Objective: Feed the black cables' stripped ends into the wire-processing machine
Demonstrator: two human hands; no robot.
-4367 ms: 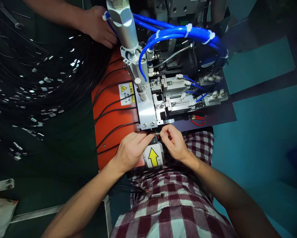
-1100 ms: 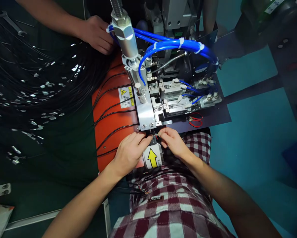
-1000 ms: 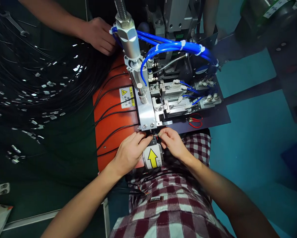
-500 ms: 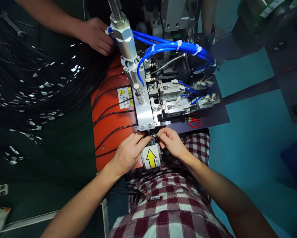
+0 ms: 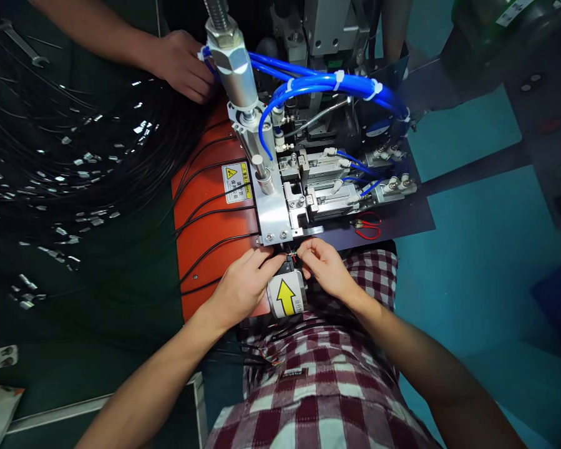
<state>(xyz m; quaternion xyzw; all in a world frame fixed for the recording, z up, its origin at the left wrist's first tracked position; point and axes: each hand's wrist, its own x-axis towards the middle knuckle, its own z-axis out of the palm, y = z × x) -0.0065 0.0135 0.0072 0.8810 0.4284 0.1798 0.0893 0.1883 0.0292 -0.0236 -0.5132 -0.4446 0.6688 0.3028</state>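
Both my hands meet at the front end of a metal machine (image 5: 273,215), below its bright clamping block. My left hand (image 5: 245,280) rests over the edge of the orange plate (image 5: 205,249), thumb and fingers closed at the end of a cable that they mostly hide. From its thumb tip, thin coloured wires (image 5: 294,254), one of them red, reach toward my right hand (image 5: 324,265). Its thumb and forefinger pinch these wires. Just beneath lies a white label with a yellow arrow (image 5: 286,298). Several black cables (image 5: 217,214) run across the orange plate into the machine.
Red-handled cutters (image 5: 368,226) lie right of the machine. Blue air hoses (image 5: 327,82) arch above it. A pile of black cables (image 5: 97,168) with shiny ends and a wrench (image 5: 22,43) lie at left. Another person's hand (image 5: 186,67) is at the upper left of the machine.
Almost nothing differs. Both my hands keep their hold at the same spot, and the view has shifted very slightly.
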